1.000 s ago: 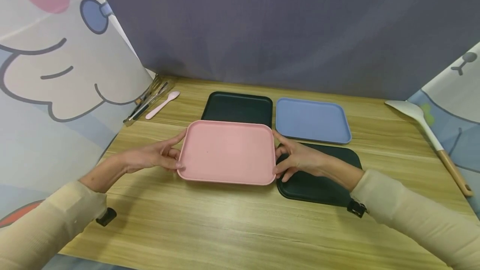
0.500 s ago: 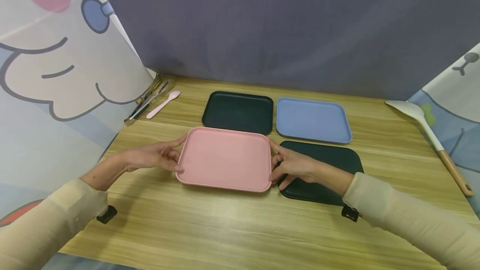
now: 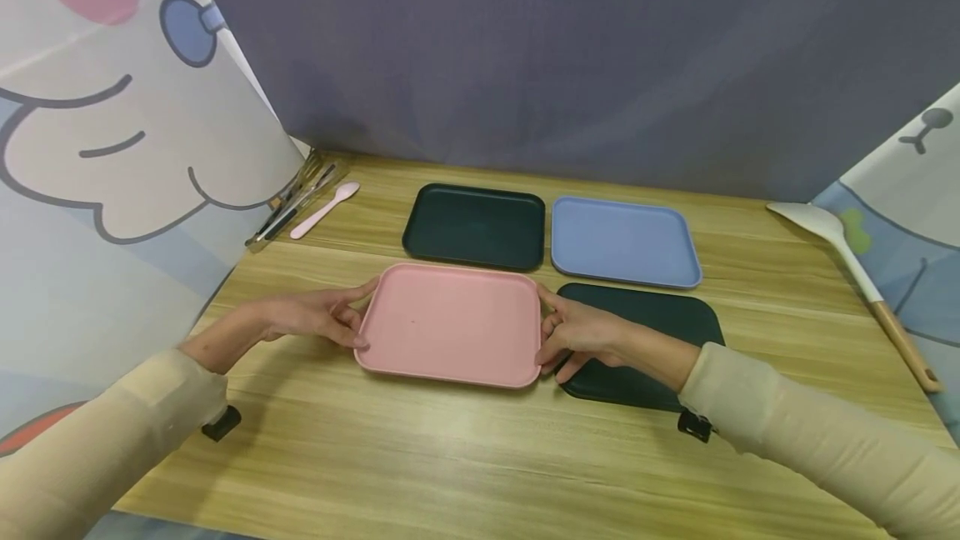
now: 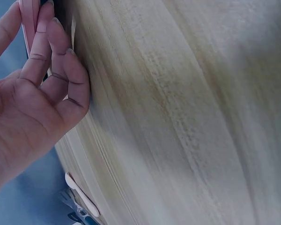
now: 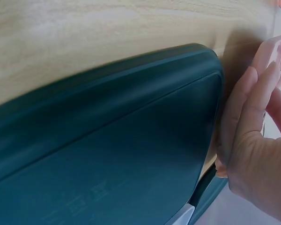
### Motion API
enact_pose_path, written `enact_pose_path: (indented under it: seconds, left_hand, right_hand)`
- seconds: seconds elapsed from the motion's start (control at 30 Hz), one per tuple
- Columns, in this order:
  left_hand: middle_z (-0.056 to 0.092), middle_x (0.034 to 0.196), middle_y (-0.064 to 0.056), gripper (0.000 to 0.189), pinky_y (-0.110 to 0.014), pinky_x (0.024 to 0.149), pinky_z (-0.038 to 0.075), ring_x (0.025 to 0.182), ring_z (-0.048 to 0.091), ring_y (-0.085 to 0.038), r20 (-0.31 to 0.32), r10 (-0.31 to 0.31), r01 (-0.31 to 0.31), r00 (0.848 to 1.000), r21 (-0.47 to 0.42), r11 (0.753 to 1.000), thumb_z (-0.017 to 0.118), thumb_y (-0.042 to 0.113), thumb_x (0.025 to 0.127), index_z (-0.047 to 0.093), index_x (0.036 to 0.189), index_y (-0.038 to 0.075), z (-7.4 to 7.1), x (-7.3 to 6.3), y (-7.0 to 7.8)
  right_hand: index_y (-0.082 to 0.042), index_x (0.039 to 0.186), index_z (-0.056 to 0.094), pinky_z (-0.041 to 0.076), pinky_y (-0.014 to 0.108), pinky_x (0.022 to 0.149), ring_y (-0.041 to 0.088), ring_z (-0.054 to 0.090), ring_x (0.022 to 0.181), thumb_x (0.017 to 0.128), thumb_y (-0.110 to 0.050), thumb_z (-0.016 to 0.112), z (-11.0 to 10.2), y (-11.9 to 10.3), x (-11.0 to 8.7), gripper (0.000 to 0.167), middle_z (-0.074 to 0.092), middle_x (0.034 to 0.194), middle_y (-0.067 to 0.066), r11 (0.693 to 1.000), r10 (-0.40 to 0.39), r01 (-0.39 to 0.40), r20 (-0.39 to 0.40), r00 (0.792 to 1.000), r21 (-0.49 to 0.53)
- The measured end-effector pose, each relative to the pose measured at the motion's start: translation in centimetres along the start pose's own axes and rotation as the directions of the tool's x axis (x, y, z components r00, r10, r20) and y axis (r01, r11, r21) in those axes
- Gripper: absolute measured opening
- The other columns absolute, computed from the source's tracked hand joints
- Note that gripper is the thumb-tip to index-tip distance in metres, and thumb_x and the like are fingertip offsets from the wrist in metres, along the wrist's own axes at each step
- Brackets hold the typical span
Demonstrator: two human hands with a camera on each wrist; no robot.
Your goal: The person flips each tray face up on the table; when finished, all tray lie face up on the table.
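Note:
A pink tray (image 3: pixel 452 325) lies face up, low over the middle of the wooden table; whether it touches the wood I cannot tell. My left hand (image 3: pixel 318 315) grips its left edge between thumb and fingers. At the opposite short edge my right hand (image 3: pixel 585 332) pinches the rim, a finger reaching over the neighbouring dark green tray (image 3: pixel 645 307). That tray shows its underside, with faint moulded marks in the right wrist view. Behind the pink tray lies another dark green tray (image 3: pixel 474 227), face up, and right of it a blue tray (image 3: pixel 625 242).
At the back left, several metal utensils (image 3: pixel 296 202) lie beside a pink spoon (image 3: pixel 325 211). A large white spoon with a wooden handle (image 3: pixel 862 273) runs along the right edge. A grey curtain (image 3: pixel 525 65) hangs behind the table (image 3: pixel 450 457), and printed cloth stands at both sides.
Both hands have brought the pink tray down and toward the person, slightly left. It covered part of the back dark green tray before; now that tray shows whole.

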State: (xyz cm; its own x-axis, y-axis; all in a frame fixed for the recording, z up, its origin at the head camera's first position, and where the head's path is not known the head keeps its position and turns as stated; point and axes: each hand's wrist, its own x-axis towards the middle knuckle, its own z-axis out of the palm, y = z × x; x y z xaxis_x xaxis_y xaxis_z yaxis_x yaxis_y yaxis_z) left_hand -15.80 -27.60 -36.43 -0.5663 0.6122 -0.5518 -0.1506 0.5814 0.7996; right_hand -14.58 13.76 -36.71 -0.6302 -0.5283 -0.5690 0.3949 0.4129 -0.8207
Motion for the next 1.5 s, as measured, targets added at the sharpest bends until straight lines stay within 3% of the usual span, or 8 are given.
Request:
enact_pose_path:
  seconds: [0.33,0.5,1.0,1.5]
  left_hand:
    - [0.062,0.080,0.000,0.111,-0.025,0.062,0.036,0.068,0.045,-0.010,0.027,-0.068,0.069,0.997,-0.014,0.998,0.071,0.014,0.094,-0.020,0.159,0.016,0.0,1.0,0.7]
    - [0.063,0.079,0.000,0.112,-0.025,0.061,0.037,0.069,0.046,-0.010,0.018,-0.085,0.085,0.996,-0.010,0.996,0.072,0.015,0.094,-0.020,0.159,0.017,-0.1,1.3,0.9]
    - [0.059,0.072,0.002,0.112,-0.025,0.058,0.032,0.064,0.043,-0.011,0.023,-0.058,0.058,0.998,-0.027,0.998,0.070,0.010,0.094,-0.019,0.159,0.020,-0.2,1.6,0.5]
    - [0.055,0.070,0.004,0.111,-0.025,0.059,0.033,0.062,0.042,-0.009,-0.026,-0.027,0.028,0.999,0.027,0.999,0.072,0.011,0.093,-0.016,0.160,0.014,0.1,1.3,0.4]
  right_hand:
    - [-0.025,0.160,-0.018,0.061,0.036,0.063,0.025,0.072,0.078,0.084,0.009,0.069,-0.2,-0.1,0.1,0.120,0.058,0.103,0.018,0.999,0.043,-0.043,-0.005,0.999,-0.008]
    - [-0.023,0.160,-0.018,0.061,0.035,0.061,0.023,0.072,0.073,0.085,0.010,0.067,-0.3,-0.2,0.3,0.118,0.059,0.101,0.019,0.998,0.050,-0.051,-0.020,0.999,-0.035]
    - [-0.019,0.160,-0.018,0.060,0.033,0.058,0.018,0.069,0.058,0.083,0.014,0.066,0.5,-0.4,0.6,0.119,0.068,0.079,0.020,0.994,0.043,-0.051,-0.079,0.996,-0.101]
    - [-0.016,0.160,-0.019,0.058,0.031,0.055,0.015,0.066,0.054,0.083,0.016,0.063,1.2,-0.8,0.6,0.117,0.067,0.076,0.019,0.990,0.048,-0.061,-0.102,0.994,-0.126]
